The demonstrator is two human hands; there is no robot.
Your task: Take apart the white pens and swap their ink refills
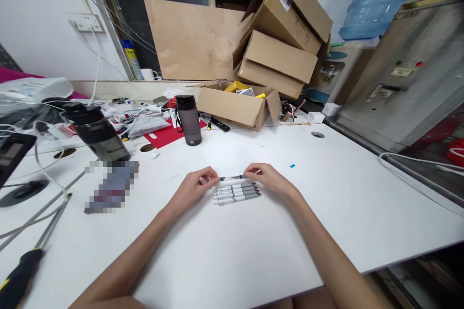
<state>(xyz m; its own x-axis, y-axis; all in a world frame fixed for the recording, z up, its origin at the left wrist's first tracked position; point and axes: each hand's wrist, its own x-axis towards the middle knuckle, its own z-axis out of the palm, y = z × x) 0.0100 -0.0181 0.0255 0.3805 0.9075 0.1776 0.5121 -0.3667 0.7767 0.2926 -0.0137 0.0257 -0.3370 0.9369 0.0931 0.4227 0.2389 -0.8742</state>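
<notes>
Both hands hold a slim pen [232,177] with dark and pale sections, level just above the table's middle. At its left end, my left hand [203,181] pinches it between thumb and fingers. My right hand [266,176] grips the other end, hiding that tip. Directly below lies a row of several white-and-grey pens [237,194], side by side, with reddish-brown tips pointing right. The row is near the fingers of both hands.
On the white table [203,256] stand a dark grey bottle [190,123] and, left, a tilted black-lidded bottle [96,133]. A screwdriver [21,270] lies at the near left. An open cardboard box [232,106] sits behind, with cables and clutter beside it. A blue scrap [292,166] lies right.
</notes>
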